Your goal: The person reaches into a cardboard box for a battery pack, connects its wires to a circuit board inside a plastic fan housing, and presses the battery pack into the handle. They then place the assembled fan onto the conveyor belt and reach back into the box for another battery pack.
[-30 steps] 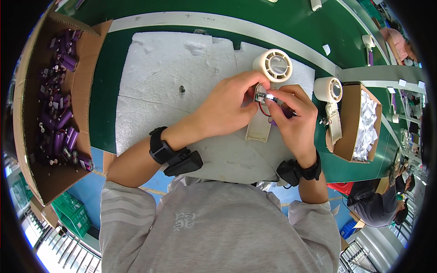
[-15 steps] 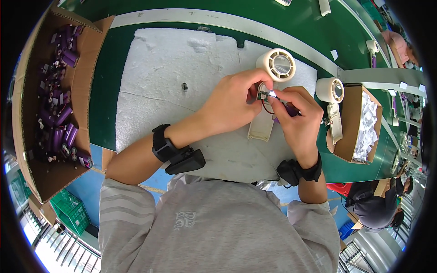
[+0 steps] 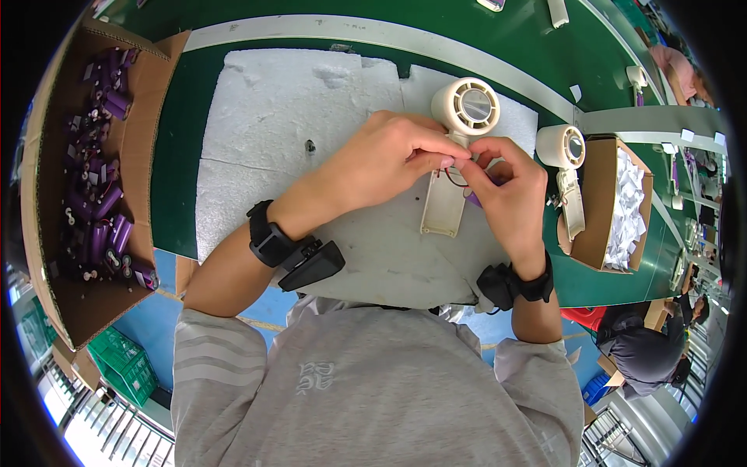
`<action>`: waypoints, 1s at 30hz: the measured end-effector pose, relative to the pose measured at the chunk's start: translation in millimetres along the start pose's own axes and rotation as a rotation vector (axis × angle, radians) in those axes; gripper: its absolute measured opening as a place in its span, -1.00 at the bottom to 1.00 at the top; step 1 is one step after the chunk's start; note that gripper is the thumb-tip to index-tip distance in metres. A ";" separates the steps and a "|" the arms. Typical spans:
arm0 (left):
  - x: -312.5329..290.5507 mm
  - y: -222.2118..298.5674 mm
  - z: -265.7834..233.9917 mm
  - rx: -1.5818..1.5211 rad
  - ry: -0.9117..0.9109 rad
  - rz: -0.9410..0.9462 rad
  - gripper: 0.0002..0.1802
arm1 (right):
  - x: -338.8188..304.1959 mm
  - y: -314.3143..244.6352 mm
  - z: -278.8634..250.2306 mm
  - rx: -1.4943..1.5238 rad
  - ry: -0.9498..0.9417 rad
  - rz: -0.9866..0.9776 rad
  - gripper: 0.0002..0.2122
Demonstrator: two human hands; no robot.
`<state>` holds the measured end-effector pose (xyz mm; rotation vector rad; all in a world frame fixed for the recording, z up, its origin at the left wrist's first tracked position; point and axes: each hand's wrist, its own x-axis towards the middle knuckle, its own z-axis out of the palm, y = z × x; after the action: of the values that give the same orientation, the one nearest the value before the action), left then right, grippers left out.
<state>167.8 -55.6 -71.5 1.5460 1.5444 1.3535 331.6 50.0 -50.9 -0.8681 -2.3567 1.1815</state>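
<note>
A cream handheld fan lies on the foam board, its round head [image 3: 465, 107] away from me and its open handle shell [image 3: 441, 208] toward me. Over the fan's neck, my left hand [image 3: 397, 159] is closed, thumb and forefinger pinching something hidden. My right hand [image 3: 513, 183] meets it there, also closed in a pinch, its fingertips touching the left ones. Below the fingers a thin red wire [image 3: 454, 182] curves over the shell. Part of a purple battery [image 3: 473, 200] shows by my right thumb; my hand covers the rest.
The white foam board [image 3: 264, 117] covers the green bench. At left, a cardboard box [image 3: 144, 156] holds several purple batteries. A second open fan [image 3: 572, 202] lies at right, beside a box of silvery-white pieces [image 3: 626, 210]. A co-worker [image 3: 642, 350] is at the far right.
A small green circuit board and a bright white spot between my fingertips are now hidden. My left hand has turned over them, and both pinches have come together at the fan's neck.
</note>
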 end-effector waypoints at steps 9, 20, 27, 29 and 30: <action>-6.3 -0.9 -5.6 0.062 -0.071 0.032 -0.64 | 1.7 -2.8 -28.4 0.177 -0.404 0.056 -0.60; -2.4 -9.3 -12.6 -0.024 0.047 -0.071 -0.63 | 3.6 5.9 -26.8 -0.044 -0.210 -0.179 -0.64; -2.6 -6.4 -6.6 -0.023 0.118 -0.104 -0.66 | 2.9 3.4 -33.4 -0.362 -0.058 -0.422 -0.85; -3.3 -7.1 -4.4 -0.038 0.136 -0.115 -0.67 | -2.5 5.7 -32.1 -0.350 -0.026 -0.395 -0.86; -3.1 -7.5 -3.3 -0.035 0.144 -0.099 -0.67 | -3.7 6.2 -32.3 -0.346 -0.010 -0.385 -0.87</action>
<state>162.5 -58.2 -78.0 1.3584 1.6513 1.4545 354.8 69.4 -37.3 -0.4691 -2.6236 0.6397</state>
